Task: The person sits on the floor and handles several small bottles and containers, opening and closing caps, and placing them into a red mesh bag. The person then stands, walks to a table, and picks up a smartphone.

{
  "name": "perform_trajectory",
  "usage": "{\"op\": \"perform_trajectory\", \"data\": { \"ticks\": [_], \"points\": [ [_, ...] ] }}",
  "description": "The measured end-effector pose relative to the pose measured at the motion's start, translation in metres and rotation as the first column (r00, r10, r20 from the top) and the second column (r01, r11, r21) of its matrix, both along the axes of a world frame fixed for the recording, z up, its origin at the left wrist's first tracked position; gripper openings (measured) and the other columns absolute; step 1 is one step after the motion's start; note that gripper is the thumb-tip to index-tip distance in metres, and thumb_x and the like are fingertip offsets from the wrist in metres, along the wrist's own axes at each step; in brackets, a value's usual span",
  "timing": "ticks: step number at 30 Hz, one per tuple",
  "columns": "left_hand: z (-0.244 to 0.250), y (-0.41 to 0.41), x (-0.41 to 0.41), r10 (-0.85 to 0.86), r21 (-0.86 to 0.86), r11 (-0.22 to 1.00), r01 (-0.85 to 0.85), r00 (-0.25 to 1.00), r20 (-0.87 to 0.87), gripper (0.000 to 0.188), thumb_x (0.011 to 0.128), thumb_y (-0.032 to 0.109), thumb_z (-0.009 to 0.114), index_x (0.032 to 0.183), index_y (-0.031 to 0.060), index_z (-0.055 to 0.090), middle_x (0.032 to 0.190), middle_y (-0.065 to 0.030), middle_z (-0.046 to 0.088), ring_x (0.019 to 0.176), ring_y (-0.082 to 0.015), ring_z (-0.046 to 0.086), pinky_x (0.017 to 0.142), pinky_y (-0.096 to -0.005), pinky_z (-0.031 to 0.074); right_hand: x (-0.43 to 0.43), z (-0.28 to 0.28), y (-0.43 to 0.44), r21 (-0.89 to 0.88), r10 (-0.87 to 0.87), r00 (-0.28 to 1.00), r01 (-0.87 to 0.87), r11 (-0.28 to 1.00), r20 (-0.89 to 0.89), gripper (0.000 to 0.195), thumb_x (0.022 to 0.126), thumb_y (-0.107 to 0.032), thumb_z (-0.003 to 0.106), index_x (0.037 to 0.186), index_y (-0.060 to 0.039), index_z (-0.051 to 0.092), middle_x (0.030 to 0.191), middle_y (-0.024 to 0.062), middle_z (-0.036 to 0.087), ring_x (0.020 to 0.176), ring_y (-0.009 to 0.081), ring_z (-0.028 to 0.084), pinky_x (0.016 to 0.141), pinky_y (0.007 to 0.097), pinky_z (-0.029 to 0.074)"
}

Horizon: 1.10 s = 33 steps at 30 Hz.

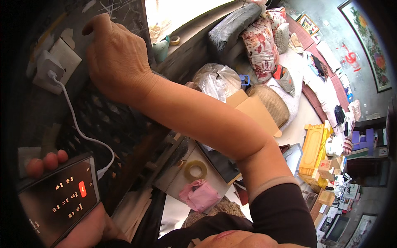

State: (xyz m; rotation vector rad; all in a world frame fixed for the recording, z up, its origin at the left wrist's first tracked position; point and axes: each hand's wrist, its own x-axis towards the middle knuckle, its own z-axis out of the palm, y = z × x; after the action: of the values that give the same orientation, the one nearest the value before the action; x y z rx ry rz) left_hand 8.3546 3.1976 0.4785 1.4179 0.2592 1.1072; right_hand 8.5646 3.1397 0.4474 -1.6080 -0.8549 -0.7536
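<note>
My left hand [90,224] holds a dark smartphone [59,198] at the lower left, with fingertips showing over its far edge. Its lit screen has a red hang-up button among rows of icons. From the phone's end a white charging cable [74,116] runs up to a white charger plug [51,66], seated at a wall socket plate [69,54]. Just right of that plate is my right hand [119,59], raised near the dark wall on an outstretched arm. Its fingers are bent and partly hidden, so whether anything is in them does not show.
Below my forearm lie a roll of tape [195,170] and a crumpled pink cloth or paper [200,195]. Beyond it are an open cardboard box [254,110], a clear plastic bag [217,82] and a woven basket-like object [269,102]. A yellow wooden cabinet [313,142] stands farther right.
</note>
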Motion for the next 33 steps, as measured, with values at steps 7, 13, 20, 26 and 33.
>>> {"op": "perform_trajectory", "data": {
  "ticks": [7, 13, 20, 26, 33],
  "points": [
    [0.001, -0.005, 0.010, 0.051, 0.164, 0.985, -0.044, 0.998, -0.036, 0.125, 0.067, 0.095, 0.027, 0.140, -0.0074, 0.032, 0.138, -0.0280, 0.039, 0.124, -0.0389, 0.046, 0.107, -0.0494, 0.035, -0.001, 0.002, -0.003, -0.039, -0.022, 1.000, 0.022, 0.999, 0.003, 0.024, 0.080, -0.007, 0.054, 0.103, -0.0018, 0.053, 0.085, 0.0176, 0.065, 0.085, 0.0354, 0.063, 0.073, 0.0443, 0.049],
    [-0.001, -0.012, 0.008, 0.106, 0.121, 0.987, -0.109, 0.994, 0.034, 0.129, 0.063, 0.097, 0.027, 0.145, -0.0027, 0.024, 0.141, -0.0293, 0.036, 0.127, -0.0418, 0.043, 0.110, -0.0543, 0.029, -0.002, 0.000, -0.003, -0.052, -0.038, 0.999, 0.039, 0.998, 0.016, 0.024, 0.077, -0.006, 0.056, 0.101, -0.0021, 0.055, 0.086, 0.0159, 0.065, 0.085, 0.0340, 0.063, 0.072, 0.0424, 0.049],
    [0.002, -0.002, 0.009, 0.023, 0.282, 0.959, -0.018, 1.000, -0.016, 0.124, 0.067, 0.094, 0.030, 0.145, -0.0014, 0.023, 0.139, -0.0294, 0.037, 0.122, -0.0404, 0.047, 0.103, -0.0506, 0.041, -0.001, 0.006, -0.004, -0.044, -0.081, 0.997, 0.080, 0.996, -0.017, 0.023, 0.076, -0.006, 0.056, 0.099, -0.0028, 0.056, 0.083, 0.0147, 0.064, 0.082, 0.0329, 0.063, 0.071, 0.0421, 0.049],
    [-0.003, -0.001, 0.013, -0.063, 0.149, 0.987, 0.051, 0.996, 0.071, 0.122, 0.069, 0.092, 0.033, 0.142, -0.0050, 0.025, 0.133, -0.0290, 0.043, 0.118, -0.0389, 0.052, 0.101, -0.0470, 0.044, 0.001, 0.005, -0.007, -0.069, -0.089, 0.996, 0.087, 0.994, -0.029, 0.022, 0.077, -0.007, 0.055, 0.099, -0.0036, 0.056, 0.082, 0.0135, 0.063, 0.081, 0.0331, 0.062, 0.071, 0.0423, 0.049],
    [0.003, 0.000, 0.020, 0.022, 0.092, 0.995, -0.031, 0.995, 0.093, 0.124, 0.068, 0.093, 0.030, 0.139, -0.0083, 0.029, 0.127, -0.0291, 0.049, 0.109, -0.0368, 0.057, 0.097, -0.0434, 0.048, 0.004, 0.002, 0.001, -0.030, -0.089, 0.995, 0.089, 0.996, -0.031, 0.022, 0.077, -0.007, 0.054, 0.099, -0.0047, 0.058, 0.084, 0.0171, 0.064, 0.081, 0.0347, 0.063, 0.071, 0.0443, 0.050]
  ]
}}
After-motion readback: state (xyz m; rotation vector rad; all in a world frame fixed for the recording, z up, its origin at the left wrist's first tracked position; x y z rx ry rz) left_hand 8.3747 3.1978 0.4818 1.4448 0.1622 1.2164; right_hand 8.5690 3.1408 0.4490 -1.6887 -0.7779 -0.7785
